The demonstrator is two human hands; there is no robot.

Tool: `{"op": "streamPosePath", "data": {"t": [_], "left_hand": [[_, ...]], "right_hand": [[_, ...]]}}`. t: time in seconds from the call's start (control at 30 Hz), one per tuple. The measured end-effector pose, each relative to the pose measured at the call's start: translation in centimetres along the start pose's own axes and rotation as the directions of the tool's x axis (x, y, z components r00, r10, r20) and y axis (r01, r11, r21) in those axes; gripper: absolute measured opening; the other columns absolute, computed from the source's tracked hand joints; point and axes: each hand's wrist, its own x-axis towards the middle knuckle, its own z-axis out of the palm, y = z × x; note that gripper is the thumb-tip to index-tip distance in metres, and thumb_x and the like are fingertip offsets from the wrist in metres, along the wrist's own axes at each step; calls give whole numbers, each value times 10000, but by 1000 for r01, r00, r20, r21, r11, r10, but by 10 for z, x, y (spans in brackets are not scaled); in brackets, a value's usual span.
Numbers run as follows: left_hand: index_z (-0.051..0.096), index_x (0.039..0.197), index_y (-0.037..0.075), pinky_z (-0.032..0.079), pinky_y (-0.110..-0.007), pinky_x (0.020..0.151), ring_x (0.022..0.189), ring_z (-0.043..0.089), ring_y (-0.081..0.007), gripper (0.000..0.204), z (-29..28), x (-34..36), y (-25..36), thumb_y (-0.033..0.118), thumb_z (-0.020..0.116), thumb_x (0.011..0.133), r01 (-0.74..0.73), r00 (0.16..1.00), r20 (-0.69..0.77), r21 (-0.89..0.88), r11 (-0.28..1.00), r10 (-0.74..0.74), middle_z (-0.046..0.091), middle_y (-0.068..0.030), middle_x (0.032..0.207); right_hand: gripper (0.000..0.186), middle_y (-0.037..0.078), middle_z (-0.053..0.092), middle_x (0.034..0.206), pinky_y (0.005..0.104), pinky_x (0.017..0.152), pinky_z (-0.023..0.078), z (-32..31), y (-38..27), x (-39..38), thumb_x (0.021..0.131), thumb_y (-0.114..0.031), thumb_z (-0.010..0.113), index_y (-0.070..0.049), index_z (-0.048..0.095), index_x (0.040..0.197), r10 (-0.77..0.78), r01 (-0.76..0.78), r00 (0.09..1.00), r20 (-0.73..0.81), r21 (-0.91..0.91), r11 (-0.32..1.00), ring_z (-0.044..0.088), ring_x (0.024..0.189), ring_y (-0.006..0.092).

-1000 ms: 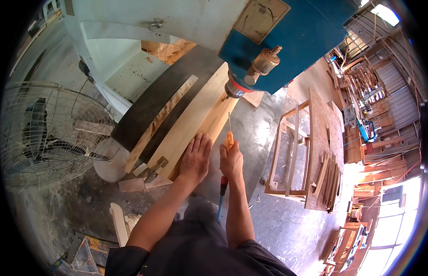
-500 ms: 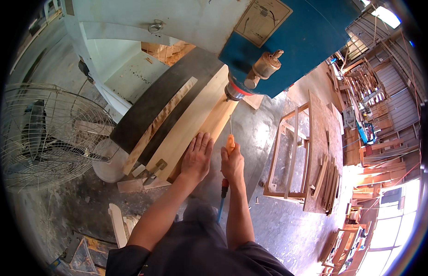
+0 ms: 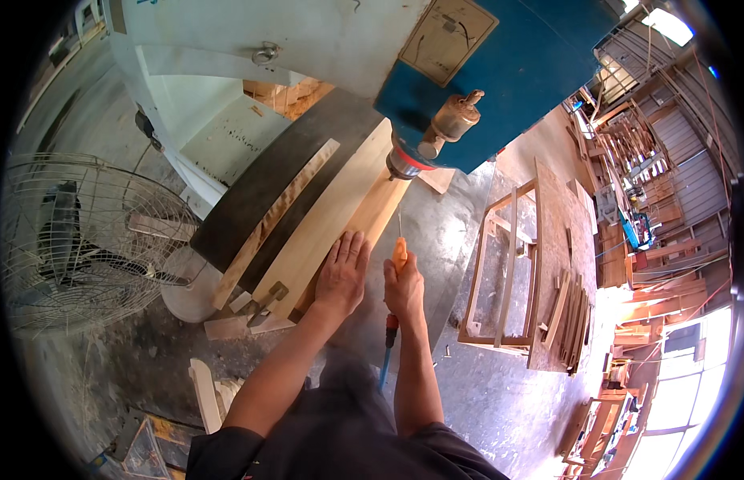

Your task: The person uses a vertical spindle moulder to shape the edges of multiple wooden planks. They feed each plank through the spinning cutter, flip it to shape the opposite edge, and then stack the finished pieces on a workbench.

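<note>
In the head view, the left hand (image 3: 342, 276) lies near the middle of the frame, palm down on a long yellow wooden piece (image 3: 377, 210), its fingers stretched forward and close together, gripping nothing. This piece runs slantwise from just below the middle toward the upper centre, along the right side of a wide, paler wooden board (image 3: 320, 228). Just right of it, the right hand (image 3: 404, 288) is closed around an orange-handled air blow gun (image 3: 400, 250), fingers wrapped on the grip. Its thin metal nozzle points toward the top of the frame, near the right edge of the yellow piece; whether the tip touches anything is too small to tell. A blue hose (image 3: 385, 366) with a red-and-black fitting hangs below that hand.

At the upper centre, a round metal drill chuck (image 3: 404, 166) with a red ring sits over the far end of the yellow piece, under a blue machine housing (image 3: 516, 72). Left of the wide board, a narrow, mottled wooden strip (image 3: 276, 220) lies on a dark grey, curved-looking surface (image 3: 228, 220). A wire-caged fan (image 3: 92, 248) stands at the left of the frame; a wooden framework (image 3: 512, 276) stands right of centre.
</note>
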Motion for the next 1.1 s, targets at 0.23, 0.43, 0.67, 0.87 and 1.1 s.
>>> {"op": "streamPosePath", "data": {"t": [0.23, 0.43, 0.67, 0.87, 1.1], "left_hand": [[402, 1547, 16, 236, -486, 1292, 1537, 332, -383, 567, -2, -7, 2, 114, 495, 996, 17, 998, -52, -36, 999, -19, 392, -196, 1631], [426, 1530, 15, 255, -496, 1281, 1530, 340, -388, 576, -20, -38, 3, 94, 534, 970, 14, 999, -48, -37, 999, -15, 410, -195, 1617], [448, 1537, 26, 266, -503, 1272, 1529, 343, -389, 585, -37, -80, 5, 100, 551, 966, 36, 999, -1, -32, 999, -36, 415, -190, 1618], [492, 1517, 39, 256, -504, 1273, 1526, 349, -376, 565, -51, -122, 5, 139, 570, 966, 5, 1000, -13, 52, 999, -4, 420, -170, 1622], [514, 1508, 73, 229, -559, 1269, 1522, 306, -465, 604, -67, -149, 13, 246, 636, 942, -5, 1000, 31, 80, 997, 3, 438, -129, 1613]], "right_hand": [[529, 333, 711, 1021, 539, 849, 544, -4, -5, -8, 1008, -279, 581, -19, 440, 1447, -15, 15, 999, 34, -12, 1000, 696, 979, 508], [519, 337, 710, 1025, 555, 862, 534, 1, -8, -21, 1010, -277, 586, -13, 440, 1433, -8, 9, 999, 50, -22, 1000, 685, 996, 518], [441, 233, 698, 822, 449, 654, 558, 7, 5, -41, 1015, -246, 593, 4, 503, 1368, -102, 100, 994, -35, -70, 993, 707, 683, 348], [442, 162, 709, 796, 393, 623, 585, 11, 39, -57, 1014, -251, 611, -1, 514, 1365, -135, 135, 991, 0, -14, 991, 727, 641, 263], [433, 131, 708, 826, 352, 613, 583, -12, 31, -97, 1033, -223, 620, 24, 502, 1369, -54, -7, 974, 218, 268, 963, 726, 678, 201]]}}
